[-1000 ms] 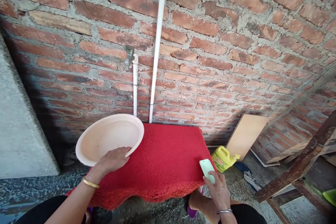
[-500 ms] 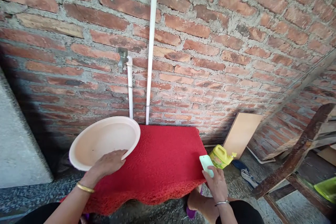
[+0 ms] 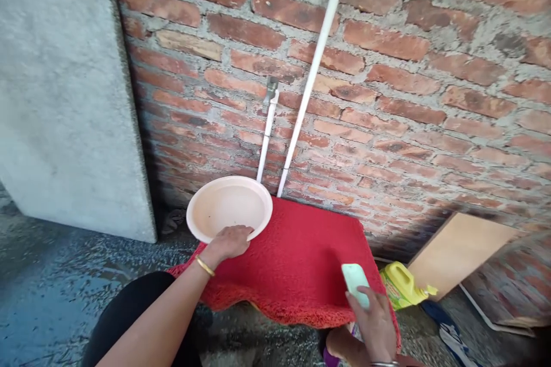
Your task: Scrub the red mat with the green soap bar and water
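Note:
My left hand (image 3: 232, 241) grips the near rim of a pale pink basin (image 3: 228, 202), fingers inside and over its edge. The basin rests tilted on the left end of a red fleecy cloth (image 3: 297, 252), which is spread over a low bench or table and hangs over its front. In my right hand (image 3: 374, 318) is a pale green scrub brush (image 3: 355, 276), flat and oblong, held by its near end above the right part of the cloth. Its underside is hidden.
Right of the cloth stands a yellow detergent jug (image 3: 402, 285), with a board (image 3: 460, 249) leaning behind it and slippers (image 3: 450, 332) on the floor. White pipes (image 3: 307, 92) and a tap (image 3: 271, 90) run along the brick wall. A concrete slab (image 3: 77, 97) stands at left beside wet floor.
The view has swung left, so the wall, basin and cloth sit farther right. My left hand still grips the basin. The brush in my right hand is now over the cloth, farther from the jug.

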The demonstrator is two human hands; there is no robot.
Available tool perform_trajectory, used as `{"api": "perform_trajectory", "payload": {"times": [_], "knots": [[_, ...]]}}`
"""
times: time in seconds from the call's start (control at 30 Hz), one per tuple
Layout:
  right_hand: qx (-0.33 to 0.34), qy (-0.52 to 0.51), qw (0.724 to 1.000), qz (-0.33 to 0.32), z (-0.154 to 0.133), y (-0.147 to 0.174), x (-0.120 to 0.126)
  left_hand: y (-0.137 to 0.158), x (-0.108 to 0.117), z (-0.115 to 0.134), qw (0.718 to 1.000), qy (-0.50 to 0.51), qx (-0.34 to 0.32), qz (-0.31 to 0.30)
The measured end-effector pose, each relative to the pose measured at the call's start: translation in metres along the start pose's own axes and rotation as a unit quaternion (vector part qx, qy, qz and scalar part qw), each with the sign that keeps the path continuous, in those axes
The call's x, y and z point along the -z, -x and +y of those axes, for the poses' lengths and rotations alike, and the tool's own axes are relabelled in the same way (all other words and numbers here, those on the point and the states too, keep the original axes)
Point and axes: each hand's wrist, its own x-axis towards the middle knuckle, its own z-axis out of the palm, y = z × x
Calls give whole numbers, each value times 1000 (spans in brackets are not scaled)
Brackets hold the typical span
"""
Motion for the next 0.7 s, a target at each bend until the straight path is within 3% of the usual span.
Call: {"api": "perform_trajectory", "payload": {"times": [0.1,0.2,0.27,0.33,0.4,0.47,0.7], "knots": [[101,-89,988,-72,-86,30,-29,3,2,0,1000,-7,-8,1],[188,-83,968,-144,-167,62,-49,5,2,0,1000,-9,-14,4],[224,-52,957,-175,-202,76,-56,5,2,0,1000,-6,-14,10],[241,-26,952,-188,-216,81,-58,5,1,-1,1000,-4,-15,14],[238,-12,953,-189,-209,79,-56,4,0,-2,1000,-5,-17,16],[214,-12,959,-186,-183,72,-50,3,-1,-3,1000,-7,-18,17],[71,-7,987,-143,-50,44,-12,4,-4,-5,999,-11,-39,24]]}}
